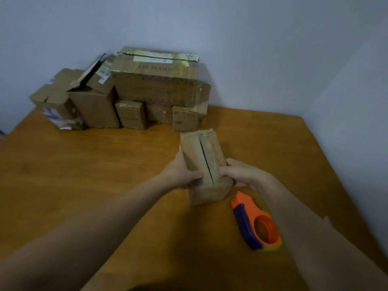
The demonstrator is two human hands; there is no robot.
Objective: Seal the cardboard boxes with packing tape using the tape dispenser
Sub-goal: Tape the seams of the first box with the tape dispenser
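Note:
A small brown cardboard box (204, 162) stands on the wooden table (105, 175) in the middle of the view, its two top flaps meeting along a dark open seam. My left hand (181, 171) grips its left side, thumb on the top flap. My right hand (239, 172) grips the right side, thumb on the other flap. An orange and blue tape dispenser (257, 223) lies on the table just right of the box's near end, below my right wrist. Neither hand touches it.
Several cardboard boxes (130, 91) are stacked at the table's far left against the wall, one with raised flaps, and a large taped one (155, 78) sits on top. The table's right edge runs diagonally near the wall.

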